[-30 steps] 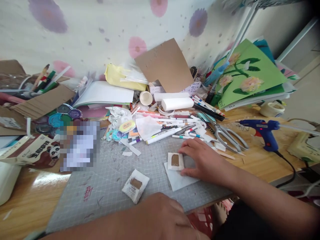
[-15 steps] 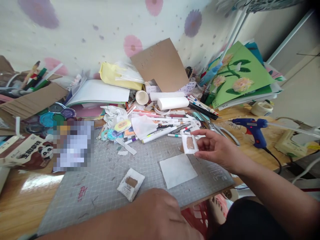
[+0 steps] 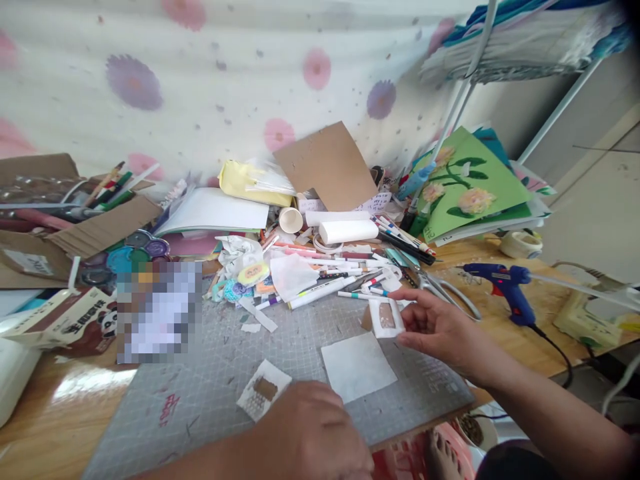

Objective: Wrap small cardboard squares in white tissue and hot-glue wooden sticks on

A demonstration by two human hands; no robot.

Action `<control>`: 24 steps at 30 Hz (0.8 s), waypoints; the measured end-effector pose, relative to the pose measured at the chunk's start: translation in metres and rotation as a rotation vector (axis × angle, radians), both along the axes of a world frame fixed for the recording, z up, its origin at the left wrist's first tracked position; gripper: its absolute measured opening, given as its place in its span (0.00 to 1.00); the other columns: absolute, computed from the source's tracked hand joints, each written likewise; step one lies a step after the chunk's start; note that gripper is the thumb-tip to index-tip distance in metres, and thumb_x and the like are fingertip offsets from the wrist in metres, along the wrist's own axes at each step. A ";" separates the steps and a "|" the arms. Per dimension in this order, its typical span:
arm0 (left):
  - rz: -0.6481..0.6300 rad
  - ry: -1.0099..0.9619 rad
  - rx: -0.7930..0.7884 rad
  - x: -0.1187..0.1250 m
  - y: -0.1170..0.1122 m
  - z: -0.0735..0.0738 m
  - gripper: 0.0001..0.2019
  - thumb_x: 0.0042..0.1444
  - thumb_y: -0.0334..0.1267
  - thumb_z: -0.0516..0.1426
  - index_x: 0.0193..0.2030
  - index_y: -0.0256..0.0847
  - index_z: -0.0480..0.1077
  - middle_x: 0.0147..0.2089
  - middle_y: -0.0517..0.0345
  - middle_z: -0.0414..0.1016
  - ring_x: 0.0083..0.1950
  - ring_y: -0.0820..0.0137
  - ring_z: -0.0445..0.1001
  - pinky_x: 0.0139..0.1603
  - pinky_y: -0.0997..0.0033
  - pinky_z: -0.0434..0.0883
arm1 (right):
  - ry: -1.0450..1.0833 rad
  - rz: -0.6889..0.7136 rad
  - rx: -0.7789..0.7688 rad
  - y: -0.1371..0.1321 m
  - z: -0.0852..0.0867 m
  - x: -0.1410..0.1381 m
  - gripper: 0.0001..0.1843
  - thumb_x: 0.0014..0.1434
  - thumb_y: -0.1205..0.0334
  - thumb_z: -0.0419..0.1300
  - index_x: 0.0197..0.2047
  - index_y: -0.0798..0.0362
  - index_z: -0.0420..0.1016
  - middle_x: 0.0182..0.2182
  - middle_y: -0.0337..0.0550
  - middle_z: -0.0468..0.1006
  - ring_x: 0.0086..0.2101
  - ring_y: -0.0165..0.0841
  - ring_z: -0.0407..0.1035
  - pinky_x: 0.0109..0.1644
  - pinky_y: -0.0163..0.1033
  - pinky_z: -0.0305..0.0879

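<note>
My right hand (image 3: 440, 328) pinches a small white paper piece with a brown cardboard patch (image 3: 386, 317) and holds it just above the grey cutting mat (image 3: 210, 373). Below it a white paper square (image 3: 358, 366) lies flat on the mat. A second white piece with a brown patch (image 3: 264, 389) lies near the mat's front, right beside my left hand (image 3: 313, 433). That hand rests knuckles up at the mat's near edge, its fingers curled under and hidden.
Markers and paper scraps (image 3: 325, 267) pile up behind the mat. Scissors (image 3: 445, 288) and a blue glue gun (image 3: 505, 283) lie to the right on the wooden table. A green flower card (image 3: 470, 180), brown cardboard (image 3: 325, 167), paint pots (image 3: 135, 250) and a panda carton (image 3: 60, 320) surround them.
My right hand lifted the small patched piece off the white paper square and holds it up. The view tilted upward. My left hand stayed at the mat's front edge.
</note>
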State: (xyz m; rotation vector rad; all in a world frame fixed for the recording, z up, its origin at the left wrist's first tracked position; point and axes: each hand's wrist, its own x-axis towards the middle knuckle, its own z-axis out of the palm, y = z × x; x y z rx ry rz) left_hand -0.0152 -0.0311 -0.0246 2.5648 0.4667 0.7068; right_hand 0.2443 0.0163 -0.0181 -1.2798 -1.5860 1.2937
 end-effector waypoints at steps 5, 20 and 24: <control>0.181 -0.087 -0.411 0.000 0.007 0.016 0.09 0.60 0.34 0.51 0.34 0.40 0.72 0.31 0.56 0.81 0.33 0.71 0.77 0.38 0.73 0.69 | -0.058 -0.011 0.033 0.000 0.000 -0.004 0.28 0.49 0.62 0.65 0.53 0.52 0.61 0.23 0.30 0.66 0.26 0.29 0.62 0.31 0.36 0.59; -0.065 -0.032 -0.419 0.004 0.005 0.012 0.11 0.53 0.26 0.55 0.38 0.43 0.76 0.55 0.54 0.76 0.52 0.67 0.75 0.51 0.68 0.69 | -0.140 0.009 0.082 0.000 -0.006 0.005 0.28 0.53 0.62 0.63 0.56 0.51 0.58 0.25 0.31 0.65 0.27 0.30 0.61 0.32 0.37 0.58; 0.030 -0.113 -0.179 0.001 0.015 0.006 0.06 0.56 0.34 0.55 0.35 0.40 0.74 0.39 0.54 0.82 0.38 0.70 0.78 0.42 0.70 0.70 | -0.149 0.005 0.074 0.001 -0.008 0.005 0.29 0.53 0.62 0.62 0.56 0.50 0.58 0.25 0.32 0.66 0.28 0.31 0.63 0.33 0.37 0.60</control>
